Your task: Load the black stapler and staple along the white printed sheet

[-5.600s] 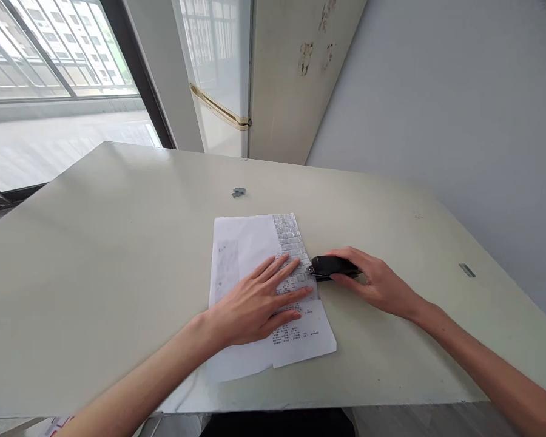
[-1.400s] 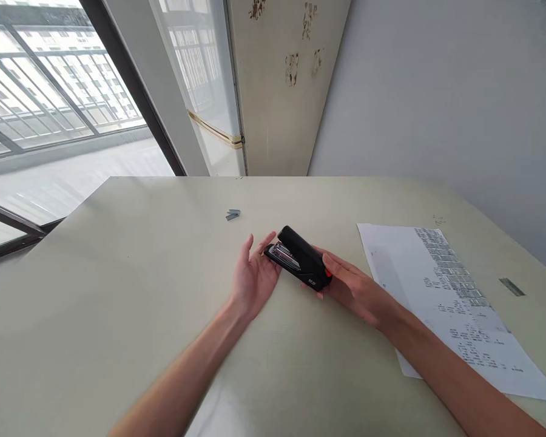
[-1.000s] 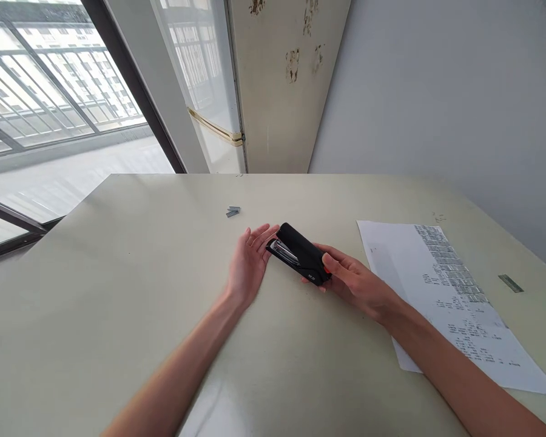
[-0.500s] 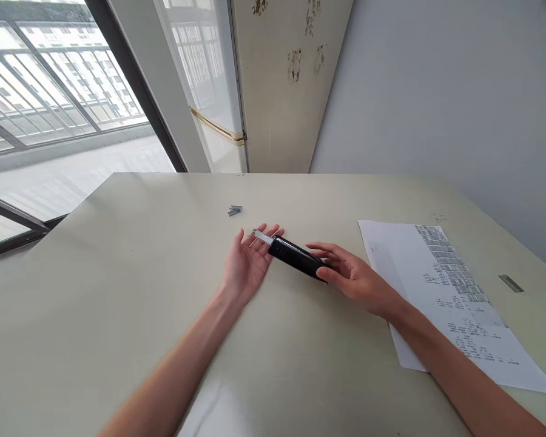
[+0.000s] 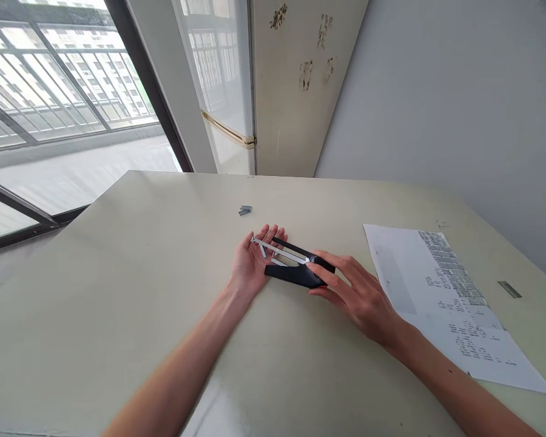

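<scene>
In the head view, the right hand [image 5: 363, 300] pinches the rear of the splayed black stapler [image 5: 293, 275], its front over the open, palm-up left hand [image 5: 248, 266]. Likely stiff, fairly light and smooth, it is best held by that rear end.

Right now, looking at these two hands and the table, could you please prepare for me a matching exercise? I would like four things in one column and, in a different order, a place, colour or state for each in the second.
Column one
1. Stapler
2. Paper
3. Left hand
4. Staple pile

Column two
A. Open, palm up
B. On the table, just beyond the left hand
C. Black, held by the right hand
D. White, with printing

Pairs: 1-C, 2-D, 3-A, 4-B
</scene>
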Demonstrator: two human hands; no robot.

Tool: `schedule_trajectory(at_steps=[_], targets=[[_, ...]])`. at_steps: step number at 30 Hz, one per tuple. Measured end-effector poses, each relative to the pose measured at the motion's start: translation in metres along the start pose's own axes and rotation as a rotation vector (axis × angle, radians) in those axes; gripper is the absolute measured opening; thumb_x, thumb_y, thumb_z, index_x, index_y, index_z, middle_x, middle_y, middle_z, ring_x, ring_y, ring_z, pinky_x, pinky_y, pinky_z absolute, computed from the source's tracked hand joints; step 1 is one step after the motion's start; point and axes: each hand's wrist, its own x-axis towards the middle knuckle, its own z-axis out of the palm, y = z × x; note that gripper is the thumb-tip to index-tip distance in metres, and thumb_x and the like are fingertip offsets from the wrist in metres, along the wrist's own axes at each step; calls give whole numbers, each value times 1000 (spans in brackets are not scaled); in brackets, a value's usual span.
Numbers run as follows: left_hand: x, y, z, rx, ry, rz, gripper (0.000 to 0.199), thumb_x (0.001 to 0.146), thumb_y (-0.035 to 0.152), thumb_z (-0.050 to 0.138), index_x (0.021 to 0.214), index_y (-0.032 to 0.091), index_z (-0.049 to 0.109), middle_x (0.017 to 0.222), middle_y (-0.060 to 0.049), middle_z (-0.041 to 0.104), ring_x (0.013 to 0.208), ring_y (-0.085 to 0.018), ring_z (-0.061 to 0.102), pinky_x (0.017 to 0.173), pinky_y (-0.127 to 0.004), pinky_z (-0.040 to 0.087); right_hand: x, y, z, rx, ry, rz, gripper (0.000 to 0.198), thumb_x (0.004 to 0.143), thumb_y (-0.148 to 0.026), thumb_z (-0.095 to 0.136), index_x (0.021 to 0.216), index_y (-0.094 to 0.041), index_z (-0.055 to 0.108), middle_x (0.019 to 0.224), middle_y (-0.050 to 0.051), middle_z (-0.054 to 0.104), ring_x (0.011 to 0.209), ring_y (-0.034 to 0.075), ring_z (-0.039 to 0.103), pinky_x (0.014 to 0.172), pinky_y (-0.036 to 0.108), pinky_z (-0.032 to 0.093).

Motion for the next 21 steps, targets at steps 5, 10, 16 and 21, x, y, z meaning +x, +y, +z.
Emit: schedule_trajectory(at_steps=[5,10,16,21], targets=[[-1,-3,-5,13,16,-25,26,104,18,45,102,10,69,96,-13,79,100,-28,80,93,-39,62,-9,-2,-3,44,65,36,75,97,-15,74,162,-35,43,144,13,67,117,27,72,97,43,62],[1,-5,-7,12,15,-25,28,105,19,42,103,9,69,105,-19,78,108,-28,78,93,-35,63,-7,-7,-7,390,120,595,35,98,-42,72,133,-34,73,137,7,72,119,30,72,100,47,62],[8,26,-12,4,34,111,28,103,18,47,118,6,68,110,-21,77,107,-28,78,94,-37,63,13,16,2,917,59,1141,51,89,-63,75,127,-30,76,120,5,78,104,27,77,108,48,57],[-1,80,-32,-56,57,236,30,103,17,47,125,8,64,100,-14,75,99,-22,79,89,-30,63,42,44,31,1094,-80,1101,49,87,-65,75,118,-27,77,122,5,76,104,24,76,106,41,60]])
